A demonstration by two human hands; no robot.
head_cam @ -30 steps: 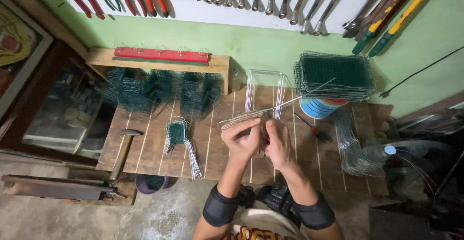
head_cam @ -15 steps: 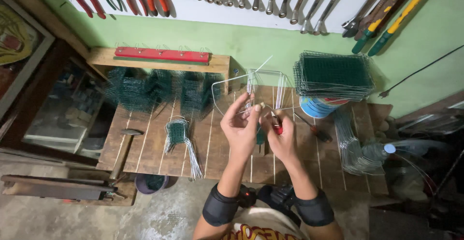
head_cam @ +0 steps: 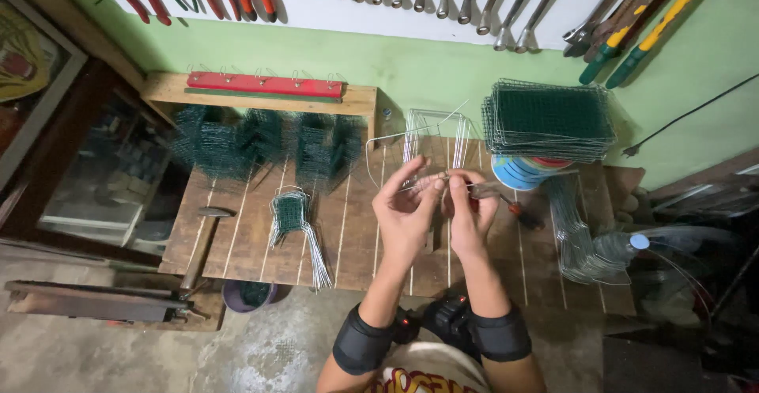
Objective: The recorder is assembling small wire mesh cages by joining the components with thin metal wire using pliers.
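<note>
Head view, hands: the left hand (head_cam: 407,207) and the right hand (head_cam: 472,211) meet above the wooden workbench (head_cam: 237,243), fingers pinched on a thin wire piece (head_cam: 419,136).
Left hand: grasping the wire with its fingertips, palm turned inward.
Right hand: closed around the wire beside the left; a tool with a dark handle (head_cam: 514,207) lies just under it.
Wire piece: bent into a frame, rising from the hands toward the green wall.
Bench left: a small finished mesh piece (head_cam: 291,215), a hammer (head_cam: 202,239), folded green mesh (head_cam: 261,144).
Bench right: stacked mesh panels (head_cam: 549,116) on a blue tub (head_cam: 518,173).
</note>
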